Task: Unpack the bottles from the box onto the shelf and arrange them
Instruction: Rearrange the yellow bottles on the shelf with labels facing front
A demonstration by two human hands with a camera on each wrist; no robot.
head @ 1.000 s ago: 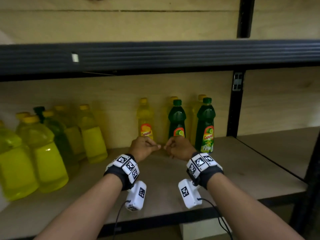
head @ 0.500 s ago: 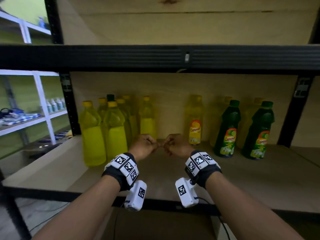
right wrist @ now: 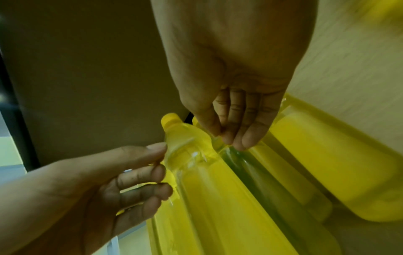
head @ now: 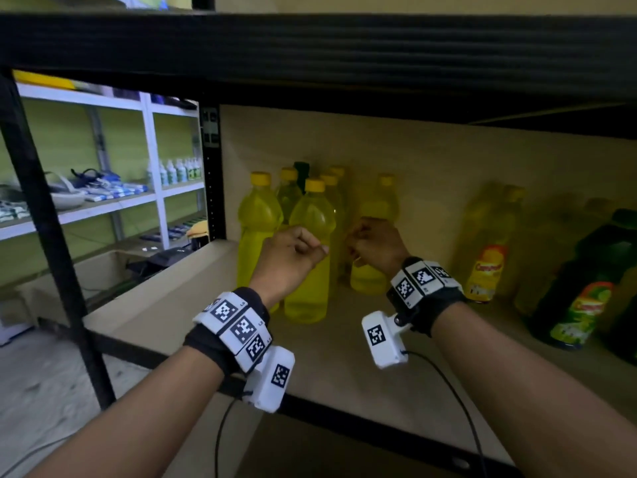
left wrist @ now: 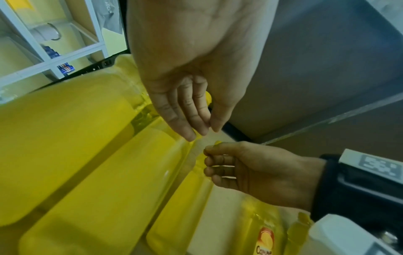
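Several yellow bottles (head: 310, 270) stand grouped at the left of the wooden shelf (head: 344, 367), with one dark green cap (head: 301, 170) among them. Further right stand a labelled yellow bottle (head: 486, 267) and a dark green bottle (head: 586, 291). My left hand (head: 293, 251) hovers in front of the nearest yellow bottle (right wrist: 207, 172), fingers loosely curled and holding nothing. My right hand (head: 374, 243) hangs a short way to its right, also loosely curled and empty. The wrist views show both hands, left (left wrist: 202, 131) and right (right wrist: 235, 139), close above the bottles.
A black metal upright (head: 51, 236) and the black beam (head: 310, 46) of the shelf above frame the bay. Beyond it, at left, a white rack (head: 151, 174) holds small goods. A brown surface (head: 310, 453) lies below the shelf's front edge.
The view has swung left, from the green bottles to the yellow group. My two hands, which were touching knuckle to knuckle, have drawn apart.
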